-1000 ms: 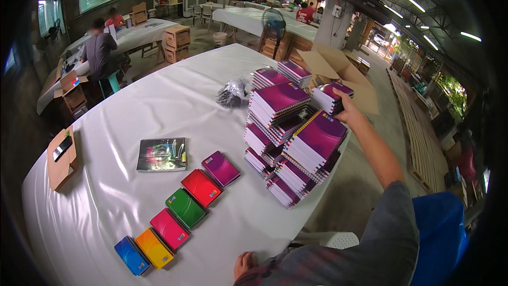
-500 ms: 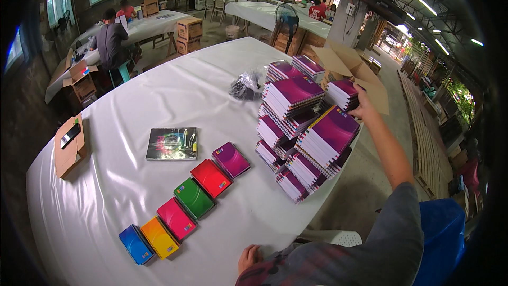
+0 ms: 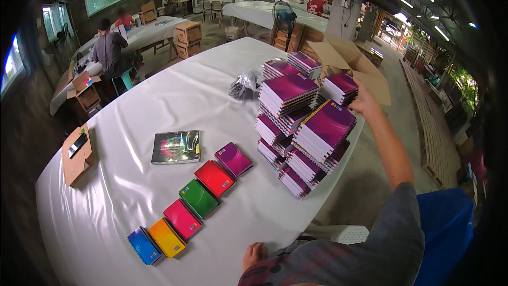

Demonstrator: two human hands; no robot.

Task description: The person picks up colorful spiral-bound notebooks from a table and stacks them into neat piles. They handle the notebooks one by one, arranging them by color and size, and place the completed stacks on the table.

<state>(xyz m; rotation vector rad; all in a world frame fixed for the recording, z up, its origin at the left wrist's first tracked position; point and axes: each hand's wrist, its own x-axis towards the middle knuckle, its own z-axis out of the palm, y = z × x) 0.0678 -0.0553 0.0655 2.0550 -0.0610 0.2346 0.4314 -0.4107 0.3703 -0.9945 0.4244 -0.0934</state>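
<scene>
My right hand (image 3: 361, 99) is closed on the outer end of a small stack of purple spiral notebooks (image 3: 339, 86), at the right back of a large pile. More purple spiral notebooks (image 3: 327, 123) stand in stacked columns beside and in front of it. My left hand (image 3: 254, 255) rests curled on the table near the lower edge; nothing shows in it, and my forearm hides part of it. A diagonal row of small spiral notebooks lies on the table: purple (image 3: 233, 159), red (image 3: 214, 178), green (image 3: 198, 198), pink (image 3: 182, 219), yellow (image 3: 166, 238) and blue (image 3: 144, 246).
The white-covered table (image 3: 106, 164) also carries a dark plastic-wrapped book (image 3: 175, 147), crumpled clear plastic (image 3: 245, 86) and a phone (image 3: 77, 145) on a cardboard piece (image 3: 74, 167). An open carton (image 3: 365, 74) stands behind the pile. A white chair (image 3: 344, 233) sits near me; people work farther back.
The whole view has shifted slightly, with the left-side things now a little farther right. My right hand keeps its hold on the purple notebooks; my left hand stays curled on the table.
</scene>
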